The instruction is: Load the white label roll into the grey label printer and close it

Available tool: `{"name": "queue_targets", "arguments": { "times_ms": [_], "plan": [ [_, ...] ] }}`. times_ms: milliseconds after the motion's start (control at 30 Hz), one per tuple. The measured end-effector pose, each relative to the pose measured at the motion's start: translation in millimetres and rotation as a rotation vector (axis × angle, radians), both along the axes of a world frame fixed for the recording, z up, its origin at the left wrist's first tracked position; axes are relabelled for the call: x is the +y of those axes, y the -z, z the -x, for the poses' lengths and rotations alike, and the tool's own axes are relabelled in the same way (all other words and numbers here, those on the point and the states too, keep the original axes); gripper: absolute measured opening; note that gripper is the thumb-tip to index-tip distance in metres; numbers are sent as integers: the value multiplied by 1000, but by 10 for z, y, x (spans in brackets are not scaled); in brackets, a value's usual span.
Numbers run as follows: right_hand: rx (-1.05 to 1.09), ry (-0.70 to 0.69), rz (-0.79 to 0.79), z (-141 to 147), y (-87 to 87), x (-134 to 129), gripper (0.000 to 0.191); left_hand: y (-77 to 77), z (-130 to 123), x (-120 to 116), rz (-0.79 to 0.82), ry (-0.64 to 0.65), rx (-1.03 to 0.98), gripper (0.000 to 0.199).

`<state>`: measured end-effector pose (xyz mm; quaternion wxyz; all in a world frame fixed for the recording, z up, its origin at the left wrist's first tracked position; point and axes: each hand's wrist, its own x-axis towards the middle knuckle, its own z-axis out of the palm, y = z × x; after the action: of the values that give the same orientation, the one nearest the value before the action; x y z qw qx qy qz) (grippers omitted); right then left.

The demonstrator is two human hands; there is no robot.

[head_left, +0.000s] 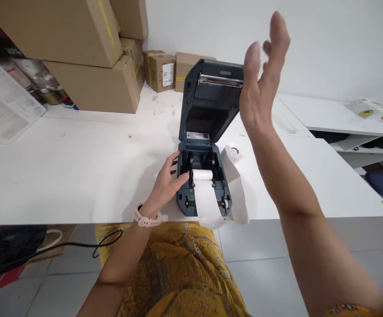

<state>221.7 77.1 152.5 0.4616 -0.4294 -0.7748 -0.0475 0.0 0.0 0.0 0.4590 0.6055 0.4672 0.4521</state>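
A plain white wall [336, 53] backs your white worktop [62, 176], and pale tiles [254, 264] cover the floor below its front edge. Cardboard boxes [59, 31] are stacked toward the back left corner, with two smaller ones against the wall nearer the middle. Printed sheets [2, 105] lie by the left end, and a shelf unit [343, 154] stands beyond the right side. A few dark marks show on the worktop near the back.

The small taped box [154, 81] carries a white label [168, 75] with a dark square code; its lines are too small to read. Another sticker [197, 135] sits inside the printer's raised lid [222, 97], near the hinge, and its print can't be made out either.

The dark printer [181, 198] stands open at the middle of the worktop's front edge. A white paper roll [202, 175] lies in it, its strip running forward over the front edge. A loose paper strip [239, 193] lies just right of the printer.

Your left hand [166, 182] is at the printer's left side, thumb spread from the fingers, thumb tip at the rim. Your right hand [260, 83] is raised beside the lid's right edge, fingers parted and pinching nothing; you can't tell whether the palm touches the lid.
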Motion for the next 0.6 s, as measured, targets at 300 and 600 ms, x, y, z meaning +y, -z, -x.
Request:
{"name": "queue_targets", "arguments": {
  "times_ms": [300, 600],
  "plan": [
    [-97, 48, -128, 218, 159, -42, 57, 97, -36, 242, -18, 35, -64, 77],
    [-551, -436, 589, -145, 573, -424, 17, 81, -15, 176, 16, 50, -9, 85]
  ]
}}
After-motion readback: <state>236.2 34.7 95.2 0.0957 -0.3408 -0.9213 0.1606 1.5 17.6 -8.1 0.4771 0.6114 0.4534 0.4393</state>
